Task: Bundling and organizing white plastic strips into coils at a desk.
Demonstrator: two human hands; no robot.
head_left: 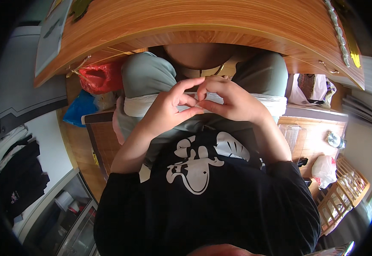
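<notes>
Above my lap, my left hand [172,104] and my right hand [232,100] meet with their fingertips close together. The fingers of both are bent, thumbs pressing inward in a pinch. Whatever lies between the fingertips is too small or too hidden to make out. Beneath them a white, crinkled strip of cloth or plastic [275,105] stretches across my thighs, over grey-green trousers [147,72]. Part of that strip is covered by my hands.
A wooden desk [194,19] curves ahead, with a white braided cord [339,34] at its right end. Red [102,77] and blue [80,110] plastic bags sit at left. A brown round seat [199,55] is under the desk. At right stand white bags [324,170] and a wooden rack [337,200].
</notes>
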